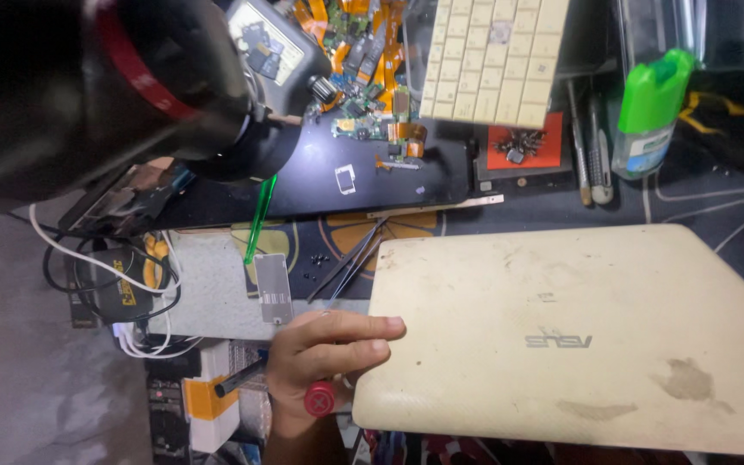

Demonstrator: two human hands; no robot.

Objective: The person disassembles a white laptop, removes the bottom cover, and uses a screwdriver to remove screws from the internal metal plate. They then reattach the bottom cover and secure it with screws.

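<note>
Head camera looking down: left hand [325,357] grips the near-left corner of the closed cream laptop [570,336], fingers over its lid, a red-capped screwdriver [303,392] tucked in the palm; tweezers [350,258] lie just beyond that corner; right hand out of view.
</note>
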